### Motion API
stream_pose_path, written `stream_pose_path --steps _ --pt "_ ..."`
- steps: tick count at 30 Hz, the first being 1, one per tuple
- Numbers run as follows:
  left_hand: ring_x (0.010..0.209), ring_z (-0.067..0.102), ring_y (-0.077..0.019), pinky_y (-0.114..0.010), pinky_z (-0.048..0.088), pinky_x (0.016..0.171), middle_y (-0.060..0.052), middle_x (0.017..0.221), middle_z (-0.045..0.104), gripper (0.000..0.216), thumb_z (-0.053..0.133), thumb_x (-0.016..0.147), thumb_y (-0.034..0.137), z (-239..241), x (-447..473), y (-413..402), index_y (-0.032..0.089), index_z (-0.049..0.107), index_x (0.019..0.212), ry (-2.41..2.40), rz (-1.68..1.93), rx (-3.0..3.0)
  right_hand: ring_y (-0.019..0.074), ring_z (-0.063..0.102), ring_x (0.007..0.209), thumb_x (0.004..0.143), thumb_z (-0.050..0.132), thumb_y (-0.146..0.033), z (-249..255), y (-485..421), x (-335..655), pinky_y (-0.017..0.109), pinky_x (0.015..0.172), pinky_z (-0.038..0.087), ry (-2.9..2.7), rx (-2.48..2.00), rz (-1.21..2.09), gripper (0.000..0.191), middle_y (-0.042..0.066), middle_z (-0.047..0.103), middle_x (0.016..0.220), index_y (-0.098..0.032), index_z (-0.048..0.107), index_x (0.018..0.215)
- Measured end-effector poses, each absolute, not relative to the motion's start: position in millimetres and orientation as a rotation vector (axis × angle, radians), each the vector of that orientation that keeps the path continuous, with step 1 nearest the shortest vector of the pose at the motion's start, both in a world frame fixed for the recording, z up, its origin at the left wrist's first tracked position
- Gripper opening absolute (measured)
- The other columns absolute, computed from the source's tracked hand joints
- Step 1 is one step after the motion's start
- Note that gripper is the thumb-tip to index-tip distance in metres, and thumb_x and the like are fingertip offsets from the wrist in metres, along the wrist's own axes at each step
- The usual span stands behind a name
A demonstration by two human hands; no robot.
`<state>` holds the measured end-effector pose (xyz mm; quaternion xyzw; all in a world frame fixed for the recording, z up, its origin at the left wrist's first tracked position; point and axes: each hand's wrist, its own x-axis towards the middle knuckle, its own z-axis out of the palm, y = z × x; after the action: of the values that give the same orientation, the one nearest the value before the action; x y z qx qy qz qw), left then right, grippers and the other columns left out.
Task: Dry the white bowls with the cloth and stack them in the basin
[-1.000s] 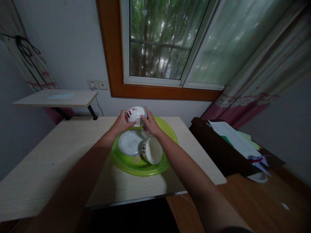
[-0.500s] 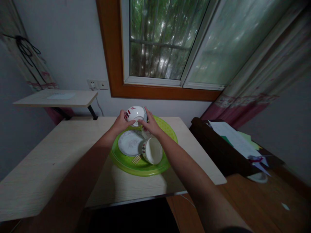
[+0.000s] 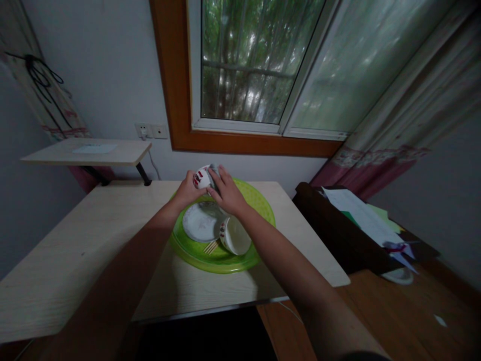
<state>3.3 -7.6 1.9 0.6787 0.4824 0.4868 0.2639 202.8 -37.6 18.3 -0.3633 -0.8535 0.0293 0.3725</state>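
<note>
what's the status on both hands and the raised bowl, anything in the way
Left hand gripping bowl, right hand holding grey cloth against it. Bowl raised over green tray. Nothing seen blocking; plate, tipped bowl below.

Both arms (image 3: pixel 289 260) forward, left grip (image 3: pixel 185 191) curled, right grip (image 3: pixel 230 195) palm-down close beside it

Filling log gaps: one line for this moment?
left hand: holds white bowl | right hand: grey cloth against it | below: green tray, plate, tipped bowl

Head-worn view, from above — forward, downward
</note>
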Motion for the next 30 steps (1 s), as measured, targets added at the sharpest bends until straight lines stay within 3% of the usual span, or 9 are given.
stream_pose_path --steps 4,10,18,23,30 --pt "0.081 0.061 -0.0170 -0.030 0.047 0.073 -0.001 0.092 0.063 0.057 0.081 0.061 0.034 3.9 4.7 -10.0 0.022 0.042 0.100 1.281 1.322 1.821 0.0269 0.012 0.160 0.103 0.043 -0.050 22.2 -40.6 199.4 0.057 0.129 0.014 -2.242 -0.883 0.061 0.059 0.005 0.028 0.168 -0.030 0.036 0.158" --pt "0.084 0.063 -0.0189 -0.032 0.049 0.075 -0.002 0.092 0.062 0.060 0.083 0.061 0.038 2.8 5.0 -9.0 0.021 0.045 0.103 1.274 1.313 1.769 0.0277 0.020 0.158 0.099 0.048 -0.044 15.6 -25.8 215.0 0.056 0.128 0.020 -2.129 -0.902 0.237 0.068 0.006 0.024 0.170 -0.029 0.027 0.162" --pt "0.083 0.059 -0.0176 -0.033 0.048 0.076 -0.001 0.093 0.058 0.058 0.081 0.064 0.044 -3.7 0.4 0.2 0.021 0.045 0.104 1.292 1.374 1.725 0.0308 0.032 0.152 0.091 0.056 -0.057 -1.4 -8.8 223.1 0.055 0.126 0.024 -1.934 -1.002 0.515 0.087 0.016 0.033 0.165 -0.018 0.024 0.162" --pt "0.085 0.060 -0.0172 -0.033 0.050 0.079 -0.001 0.094 0.058 0.061 0.081 0.064 0.044 -7.5 0.4 3.5 0.021 0.044 0.106 1.243 1.395 1.691 0.0309 0.036 0.150 0.085 0.064 -0.062 -1.2 -10.0 220.0 0.053 0.125 0.026 -1.860 -1.030 0.536 0.093 0.014 0.037 0.163 -0.022 0.028 0.160" --pt "0.109 0.062 -0.0218 -0.039 0.050 0.098 -0.010 0.121 0.060 0.070 0.082 0.065 0.037 -9.7 2.7 2.4 0.021 0.044 0.122 1.121 1.441 1.751 0.0342 0.044 0.142 0.082 0.066 -0.067 6.3 -13.8 223.2 0.055 0.120 0.034 -1.812 -1.012 0.461 0.090 0.015 0.046 0.154 -0.023 0.038 0.156"
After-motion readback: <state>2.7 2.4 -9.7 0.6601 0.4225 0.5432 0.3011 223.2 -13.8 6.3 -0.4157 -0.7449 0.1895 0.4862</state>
